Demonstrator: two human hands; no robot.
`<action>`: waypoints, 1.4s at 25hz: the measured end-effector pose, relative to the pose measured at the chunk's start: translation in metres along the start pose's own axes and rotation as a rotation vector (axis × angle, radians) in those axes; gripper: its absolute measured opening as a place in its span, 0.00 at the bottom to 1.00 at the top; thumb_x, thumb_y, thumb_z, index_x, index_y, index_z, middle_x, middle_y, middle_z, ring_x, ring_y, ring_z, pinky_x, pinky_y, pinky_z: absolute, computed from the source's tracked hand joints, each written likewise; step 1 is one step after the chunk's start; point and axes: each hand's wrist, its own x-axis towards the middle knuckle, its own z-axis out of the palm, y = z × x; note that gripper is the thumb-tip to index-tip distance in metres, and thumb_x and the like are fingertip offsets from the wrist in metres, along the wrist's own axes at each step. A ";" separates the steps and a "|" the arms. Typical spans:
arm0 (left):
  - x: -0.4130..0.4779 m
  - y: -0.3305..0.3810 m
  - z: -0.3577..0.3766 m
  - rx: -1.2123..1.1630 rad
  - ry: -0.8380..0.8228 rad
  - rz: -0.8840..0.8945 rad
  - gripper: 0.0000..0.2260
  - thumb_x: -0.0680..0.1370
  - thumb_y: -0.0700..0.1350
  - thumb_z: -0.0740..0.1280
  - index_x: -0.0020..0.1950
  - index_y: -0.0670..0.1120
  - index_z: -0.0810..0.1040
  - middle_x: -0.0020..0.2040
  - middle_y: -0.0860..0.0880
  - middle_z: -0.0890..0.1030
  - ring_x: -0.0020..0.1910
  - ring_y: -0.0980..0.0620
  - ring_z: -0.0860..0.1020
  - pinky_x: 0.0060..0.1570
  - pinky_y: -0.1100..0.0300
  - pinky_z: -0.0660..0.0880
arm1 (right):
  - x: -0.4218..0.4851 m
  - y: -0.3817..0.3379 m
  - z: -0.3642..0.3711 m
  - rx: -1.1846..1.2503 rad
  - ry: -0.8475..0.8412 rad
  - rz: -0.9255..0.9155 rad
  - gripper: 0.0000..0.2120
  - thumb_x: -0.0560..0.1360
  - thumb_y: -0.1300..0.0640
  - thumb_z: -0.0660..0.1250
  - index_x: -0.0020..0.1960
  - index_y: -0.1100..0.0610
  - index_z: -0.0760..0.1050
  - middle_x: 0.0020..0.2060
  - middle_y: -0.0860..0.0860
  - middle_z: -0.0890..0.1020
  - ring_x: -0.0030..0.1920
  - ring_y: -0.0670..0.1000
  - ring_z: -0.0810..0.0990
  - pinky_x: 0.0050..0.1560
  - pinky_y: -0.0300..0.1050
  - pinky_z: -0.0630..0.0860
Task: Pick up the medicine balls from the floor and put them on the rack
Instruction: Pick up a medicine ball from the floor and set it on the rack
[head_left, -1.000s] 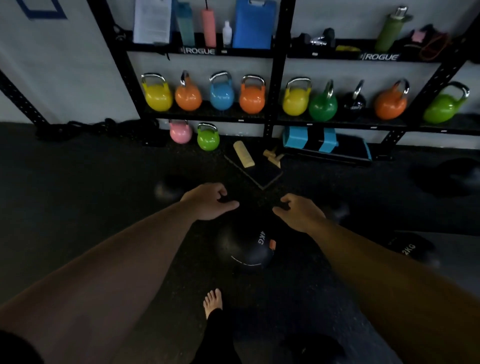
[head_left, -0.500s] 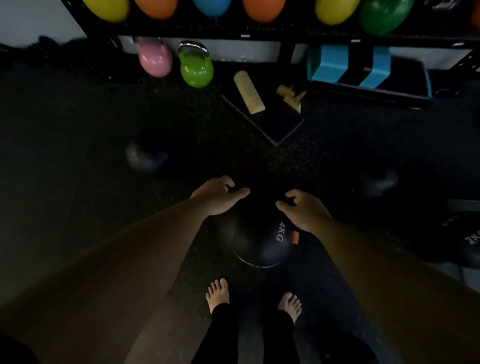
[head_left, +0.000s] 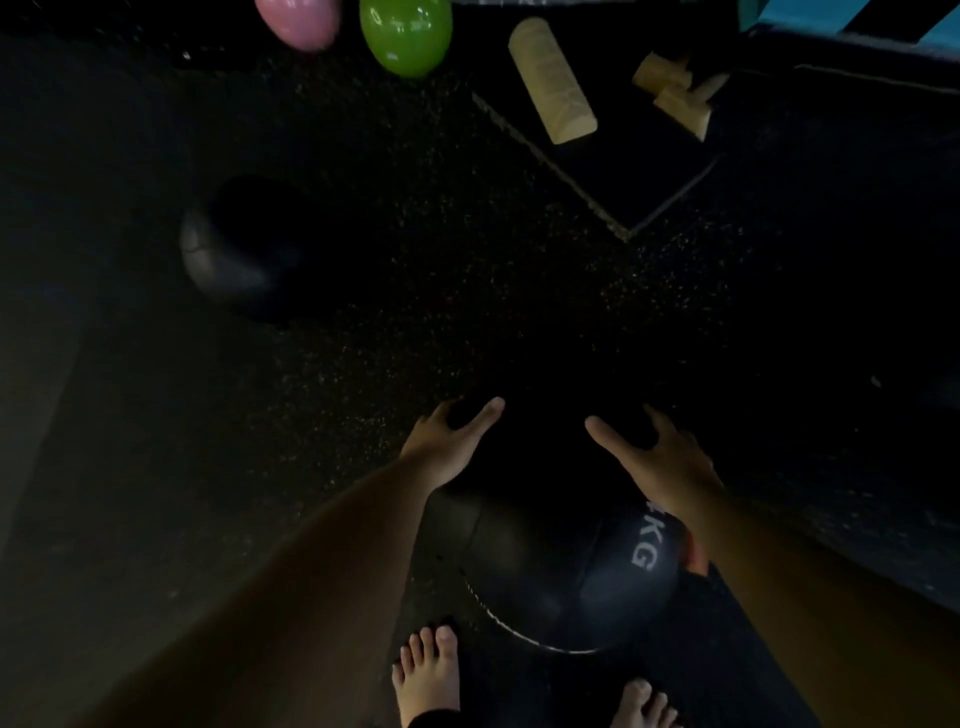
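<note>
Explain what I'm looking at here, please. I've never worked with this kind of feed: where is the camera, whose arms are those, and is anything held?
There is no machine here. The single view comes from a wide-angle camera worn on a person's head, looking down at their own bare arms and feet. The left hand and right hand are both open, fingers spread, reaching down on either side of a dark medicine ball marked "KG" that sits on the black rubber floor just ahead of the toes. Nothing is gripped; whether the palms touch the ball is too dark to tell. A second dark ball lies further off to the left. At the top edge are a pink kettlebell, a green kettlebell and some wooden blocks.
</note>
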 end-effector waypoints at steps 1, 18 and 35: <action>0.007 -0.006 0.004 -0.075 -0.013 -0.020 0.53 0.63 0.85 0.60 0.80 0.56 0.69 0.75 0.47 0.75 0.68 0.42 0.77 0.64 0.51 0.74 | 0.006 0.004 0.003 0.043 0.003 -0.001 0.67 0.50 0.09 0.57 0.83 0.38 0.53 0.81 0.59 0.61 0.78 0.69 0.61 0.73 0.70 0.66; 0.009 -0.024 0.003 -0.642 -0.063 -0.128 0.52 0.60 0.79 0.74 0.78 0.52 0.71 0.77 0.48 0.74 0.61 0.60 0.77 0.59 0.67 0.76 | -0.020 0.007 0.018 0.337 0.162 -0.104 0.61 0.52 0.12 0.63 0.80 0.38 0.63 0.77 0.54 0.69 0.74 0.62 0.71 0.67 0.64 0.75; -0.342 0.298 -0.429 -0.787 0.391 0.521 0.45 0.50 0.81 0.75 0.60 0.56 0.83 0.56 0.48 0.88 0.56 0.43 0.86 0.65 0.43 0.80 | -0.339 -0.431 -0.312 0.553 0.456 -0.809 0.53 0.56 0.16 0.68 0.75 0.41 0.71 0.68 0.52 0.77 0.68 0.57 0.77 0.70 0.60 0.74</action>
